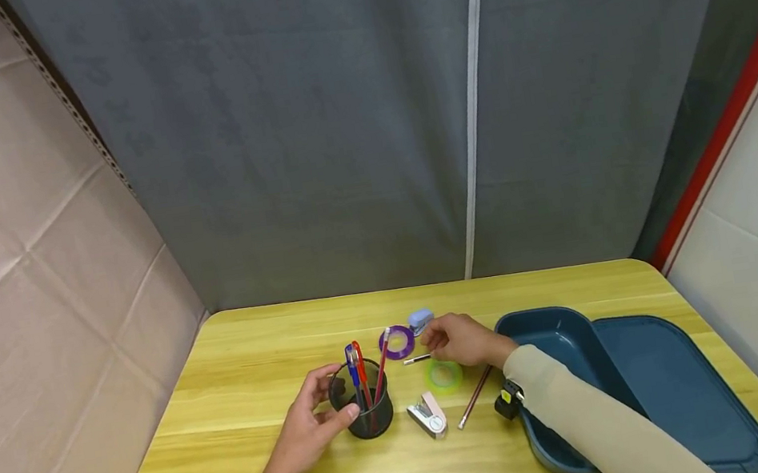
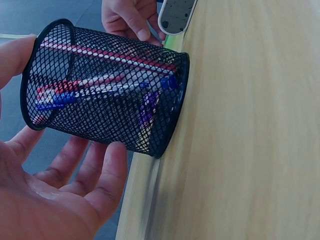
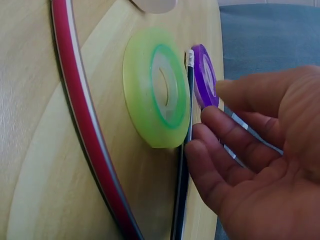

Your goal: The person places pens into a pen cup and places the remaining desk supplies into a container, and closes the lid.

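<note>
Hands: left [image 1: 306, 427] around mesh cup [image 1: 374, 423] with pens [image 1: 353, 369], red pencil [image 1: 382, 365]; right [image 1: 459, 341] loose beside dark pencil [image 1: 416, 359]

A yellow wood-grain counter [image 1: 182, 442] carries everything. A black mesh cup [image 1: 374, 423] stands upright on it left of centre. To its right, on the near side, lies a white-and-pink stapler [image 1: 428, 415], with a red pencil [image 1: 475, 397] slanting just beside it. Farther back sits a green tape roll [image 1: 446, 389]; beyond it come a dark pencil [image 1: 416, 359], a purple tape roll [image 1: 409, 348] and a light-blue item [image 1: 421, 317]. A deep dark-blue tub [image 1: 551, 321] and a flatter dark-blue section [image 1: 691, 386] fill the right side.
</note>
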Demonstrator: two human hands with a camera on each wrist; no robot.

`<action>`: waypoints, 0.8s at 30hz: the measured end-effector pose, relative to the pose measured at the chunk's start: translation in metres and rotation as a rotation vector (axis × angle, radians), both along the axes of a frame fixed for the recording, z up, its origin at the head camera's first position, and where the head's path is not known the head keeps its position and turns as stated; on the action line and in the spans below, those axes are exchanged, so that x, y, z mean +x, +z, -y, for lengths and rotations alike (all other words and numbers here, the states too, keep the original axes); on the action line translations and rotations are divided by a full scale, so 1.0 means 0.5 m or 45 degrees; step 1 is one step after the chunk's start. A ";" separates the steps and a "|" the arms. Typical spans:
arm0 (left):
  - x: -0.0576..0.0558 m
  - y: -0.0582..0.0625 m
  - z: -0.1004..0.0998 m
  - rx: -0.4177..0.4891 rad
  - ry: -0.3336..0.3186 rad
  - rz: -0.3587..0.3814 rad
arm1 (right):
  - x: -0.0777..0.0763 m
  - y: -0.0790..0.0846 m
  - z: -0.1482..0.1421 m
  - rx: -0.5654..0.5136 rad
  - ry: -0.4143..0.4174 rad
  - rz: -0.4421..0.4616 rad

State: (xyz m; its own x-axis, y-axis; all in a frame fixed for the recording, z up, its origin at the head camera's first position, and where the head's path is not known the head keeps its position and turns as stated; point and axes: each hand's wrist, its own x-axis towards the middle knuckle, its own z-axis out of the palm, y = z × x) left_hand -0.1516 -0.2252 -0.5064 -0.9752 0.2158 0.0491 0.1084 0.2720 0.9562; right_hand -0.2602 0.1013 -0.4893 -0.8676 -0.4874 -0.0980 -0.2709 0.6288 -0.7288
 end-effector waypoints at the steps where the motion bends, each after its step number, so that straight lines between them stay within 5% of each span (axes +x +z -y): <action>1: 0.000 0.000 0.000 0.002 -0.002 0.000 | 0.001 0.000 0.001 0.012 -0.009 -0.009; 10: 0.004 -0.003 -0.001 -0.009 0.010 0.002 | -0.004 -0.009 0.003 0.116 -0.077 -0.088; 24: 0.007 -0.003 0.000 -0.023 0.071 0.024 | -0.009 -0.018 0.011 0.183 -0.133 -0.015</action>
State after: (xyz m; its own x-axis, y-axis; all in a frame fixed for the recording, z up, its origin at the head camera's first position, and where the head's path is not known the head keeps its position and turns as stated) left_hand -0.1478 -0.2252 -0.5081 -0.9865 0.1616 0.0269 0.0742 0.2943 0.9528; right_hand -0.2645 0.0958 -0.4982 -0.9142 -0.3767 -0.1493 -0.2071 0.7512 -0.6267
